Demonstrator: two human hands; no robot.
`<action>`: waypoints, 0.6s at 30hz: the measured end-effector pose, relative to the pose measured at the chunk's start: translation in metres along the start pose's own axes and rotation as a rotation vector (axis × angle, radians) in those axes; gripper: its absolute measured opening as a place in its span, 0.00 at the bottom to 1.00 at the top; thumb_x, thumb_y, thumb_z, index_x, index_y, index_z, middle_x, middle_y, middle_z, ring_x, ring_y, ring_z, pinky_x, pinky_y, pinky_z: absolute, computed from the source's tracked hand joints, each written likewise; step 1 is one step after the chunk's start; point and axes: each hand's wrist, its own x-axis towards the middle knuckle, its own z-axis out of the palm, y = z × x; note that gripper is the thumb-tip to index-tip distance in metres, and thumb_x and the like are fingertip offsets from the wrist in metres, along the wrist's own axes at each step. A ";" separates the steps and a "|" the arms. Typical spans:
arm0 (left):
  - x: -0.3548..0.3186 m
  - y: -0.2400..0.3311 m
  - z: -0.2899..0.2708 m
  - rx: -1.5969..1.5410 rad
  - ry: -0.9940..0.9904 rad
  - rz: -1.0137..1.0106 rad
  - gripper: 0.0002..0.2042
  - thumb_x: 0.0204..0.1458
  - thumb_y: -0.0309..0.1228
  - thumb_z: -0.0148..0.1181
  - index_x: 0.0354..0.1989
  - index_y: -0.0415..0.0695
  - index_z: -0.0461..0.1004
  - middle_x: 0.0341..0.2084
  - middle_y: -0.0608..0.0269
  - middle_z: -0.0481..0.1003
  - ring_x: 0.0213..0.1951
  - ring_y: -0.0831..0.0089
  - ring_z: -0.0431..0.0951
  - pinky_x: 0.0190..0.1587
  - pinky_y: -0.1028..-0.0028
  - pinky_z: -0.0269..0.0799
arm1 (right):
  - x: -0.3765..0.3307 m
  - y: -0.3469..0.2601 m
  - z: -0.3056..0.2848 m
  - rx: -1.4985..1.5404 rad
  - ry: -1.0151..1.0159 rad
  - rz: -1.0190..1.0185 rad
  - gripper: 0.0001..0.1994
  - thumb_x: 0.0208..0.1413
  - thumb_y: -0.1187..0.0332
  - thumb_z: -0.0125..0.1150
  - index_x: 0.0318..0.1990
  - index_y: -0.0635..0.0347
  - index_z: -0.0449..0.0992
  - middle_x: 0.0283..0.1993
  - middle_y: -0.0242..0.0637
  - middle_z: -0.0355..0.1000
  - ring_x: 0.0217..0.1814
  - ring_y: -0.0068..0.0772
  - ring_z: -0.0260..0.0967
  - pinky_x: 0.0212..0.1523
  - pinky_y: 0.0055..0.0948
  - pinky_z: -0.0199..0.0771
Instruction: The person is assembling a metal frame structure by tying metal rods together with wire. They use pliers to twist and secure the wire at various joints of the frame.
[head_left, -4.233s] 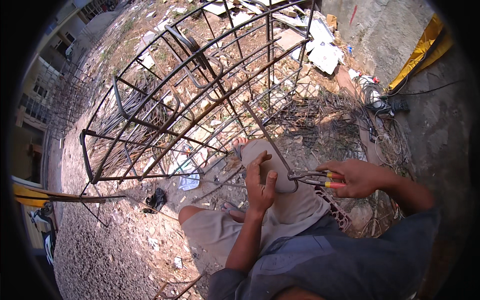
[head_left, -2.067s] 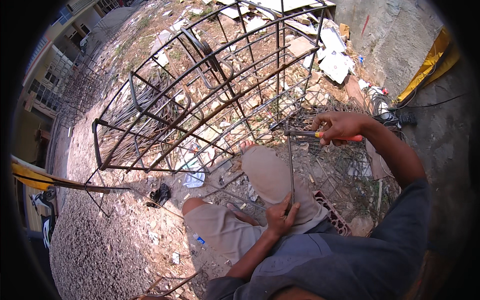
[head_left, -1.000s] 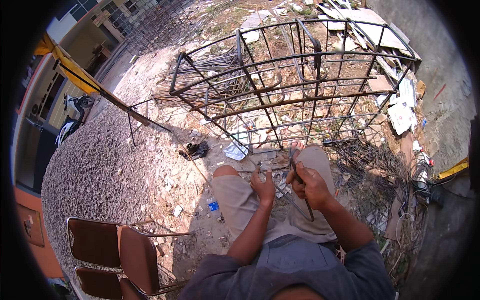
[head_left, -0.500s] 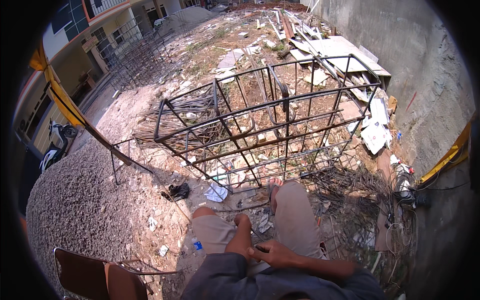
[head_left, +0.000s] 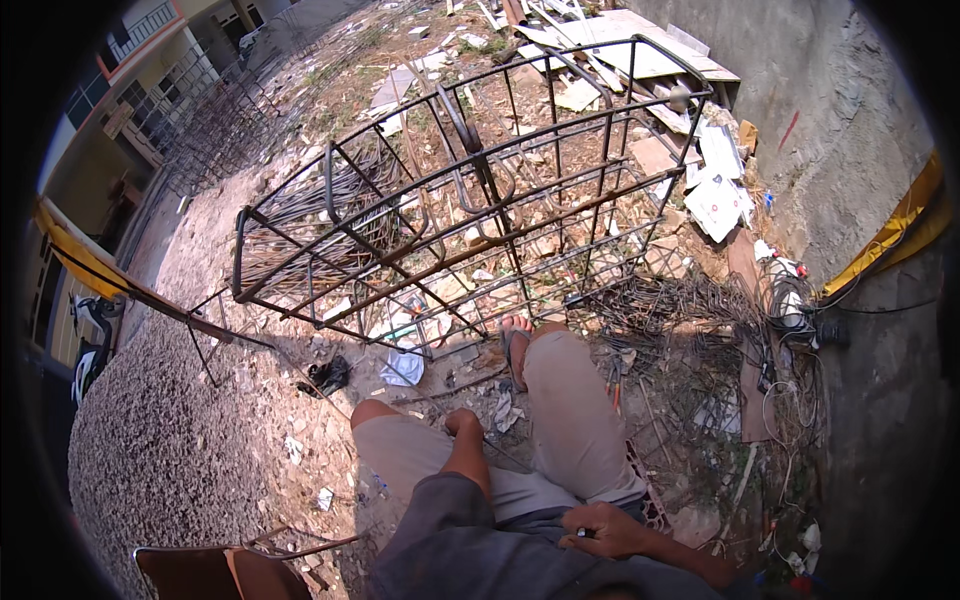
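My left hand (head_left: 463, 423) is closed beside my left knee, and a thin dark wire (head_left: 510, 457) slants from it toward my lap. Over my right thigh, close to my waist, my right hand (head_left: 600, 530) curls round a small object whose pale, shiny end (head_left: 582, 533) peeks out; its kind is hidden by the fingers. Beyond my feet stands a long cage of steel reinforcing bars (head_left: 472, 140), with bent stirrups gathered near its middle. Neither hand touches the cage.
Loose rods (head_left: 290, 245) lie behind the cage's left end. A gravel heap (head_left: 150, 430) rises at left, a brown chair (head_left: 190, 570) below it. Tangled wire (head_left: 690, 310) and an orange-handled tool (head_left: 615, 385) lie right of my foot. A concrete wall (head_left: 800, 110) bounds the right.
My right hand has drawn back from beside my left forearm to my waist at the right. My left hand stays by the knee. The whole view has shifted, moving the cage up and left.
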 end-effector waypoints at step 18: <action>-0.034 -0.073 -0.075 -2.968 -0.180 -0.194 0.22 0.67 0.51 0.39 0.21 0.54 0.55 0.11 0.74 0.51 0.11 0.78 0.48 0.12 0.77 0.46 | 0.175 0.020 -0.203 0.989 0.380 -0.054 0.29 0.74 0.47 0.35 0.56 0.65 0.72 0.25 0.24 0.64 0.21 0.14 0.54 0.19 0.18 0.52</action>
